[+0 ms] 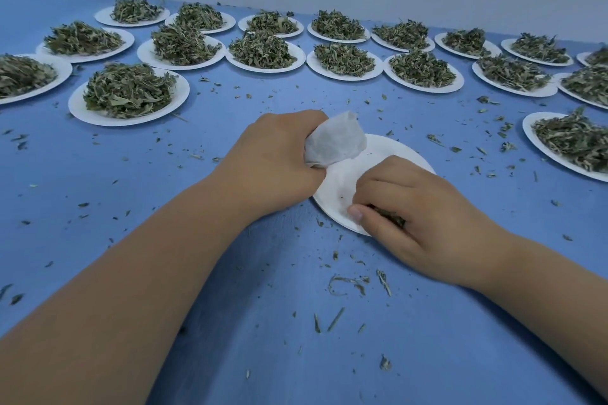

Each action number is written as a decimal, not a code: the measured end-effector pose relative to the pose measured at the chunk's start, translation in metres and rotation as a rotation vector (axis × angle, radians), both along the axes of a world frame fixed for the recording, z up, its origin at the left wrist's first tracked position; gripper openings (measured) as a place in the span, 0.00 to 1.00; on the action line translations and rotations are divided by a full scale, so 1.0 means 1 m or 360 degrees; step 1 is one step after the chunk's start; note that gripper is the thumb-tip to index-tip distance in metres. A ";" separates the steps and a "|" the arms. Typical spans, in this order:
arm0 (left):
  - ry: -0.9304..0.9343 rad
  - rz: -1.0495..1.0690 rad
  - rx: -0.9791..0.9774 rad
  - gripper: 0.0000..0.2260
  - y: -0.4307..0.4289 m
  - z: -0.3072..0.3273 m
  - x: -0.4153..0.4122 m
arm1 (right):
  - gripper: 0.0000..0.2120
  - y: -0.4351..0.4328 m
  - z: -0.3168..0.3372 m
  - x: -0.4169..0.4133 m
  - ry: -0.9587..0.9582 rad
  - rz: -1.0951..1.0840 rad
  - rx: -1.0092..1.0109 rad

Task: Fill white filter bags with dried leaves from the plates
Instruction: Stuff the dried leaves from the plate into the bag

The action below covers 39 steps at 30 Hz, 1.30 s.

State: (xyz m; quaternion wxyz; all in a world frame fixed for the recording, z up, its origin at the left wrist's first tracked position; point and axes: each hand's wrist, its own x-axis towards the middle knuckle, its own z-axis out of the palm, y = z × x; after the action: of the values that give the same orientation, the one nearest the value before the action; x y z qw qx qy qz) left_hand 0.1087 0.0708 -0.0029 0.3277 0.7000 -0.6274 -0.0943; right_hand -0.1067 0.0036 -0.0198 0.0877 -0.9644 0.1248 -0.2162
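We note the left hand (273,158) curled round the filter bag (332,140) at the plate's (388,148) 10 o'clock rim, likely so spill lands there. The right hand (424,217), fingers narrow, pinches the last dried leaves (388,215) at 5 o'clock.

The left hand (273,158) wraps the lower end of the filter bag (335,140), hiding its own fingertips and the bag's bottom. What the bag holds cannot be told through the paper. The right hand (421,207) covers the near right part of the plate (388,151) and most of the leaves (388,215) it pinches; only a dark tuft shows. The left-edge plate (64,71) and the right-edge plate (528,131) are cut off. Both forearms run off the bottom.
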 end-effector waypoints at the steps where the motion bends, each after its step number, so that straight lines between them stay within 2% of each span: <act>1: 0.0004 0.0004 -0.0008 0.07 0.000 0.000 0.000 | 0.14 0.000 0.000 0.001 -0.0010 -0.0021 0.0000; 7: 0.0001 0.0021 -0.0003 0.08 0.000 -0.001 0.000 | 0.21 0.004 0.004 0.003 0.0005 -0.0080 -0.0020; 9: -0.0016 0.0027 0.0001 0.08 -0.001 -0.001 0.000 | 0.22 0.004 0.006 0.004 -0.0048 -0.0132 0.0094; 13: -0.0024 0.0042 0.0005 0.08 0.001 0.001 -0.002 | 0.25 0.002 0.012 0.005 -0.0291 -0.0309 0.0618; 16: -0.0027 0.0083 -0.0036 0.08 0.003 0.005 -0.006 | 0.27 -0.002 0.031 0.013 -0.0540 -0.0478 0.0896; 19: -0.0115 0.0137 -0.0092 0.08 0.004 0.009 -0.011 | 0.27 -0.009 0.055 0.028 -0.1000 -0.0618 0.1483; 22: -0.0203 0.0171 -0.0130 0.10 0.006 0.012 -0.015 | 0.23 -0.016 0.070 0.044 -0.1395 -0.0620 0.2133; 25: -0.0225 0.0197 -0.0137 0.12 0.006 0.013 -0.018 | 0.19 -0.016 0.075 0.060 -0.1672 -0.0505 0.2482; 31: -0.0178 0.0198 -0.0162 0.11 0.003 0.010 -0.019 | 0.19 -0.010 0.081 0.079 -0.1818 -0.0481 0.2481; 35: -0.0123 0.0225 -0.0255 0.09 0.003 0.009 -0.021 | 0.18 -0.006 0.078 0.080 -0.1732 -0.0454 0.2193; 39: -0.0085 0.0244 -0.0316 0.10 0.002 0.008 -0.024 | 0.15 0.000 0.072 0.080 -0.1512 -0.0489 0.1924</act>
State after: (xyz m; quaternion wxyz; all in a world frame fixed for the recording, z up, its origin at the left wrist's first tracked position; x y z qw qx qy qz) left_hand 0.0851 0.0731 0.0053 0.3849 0.7122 -0.5870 0.0123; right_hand -0.0270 0.0033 0.0523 0.6107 -0.5254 0.3019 -0.5098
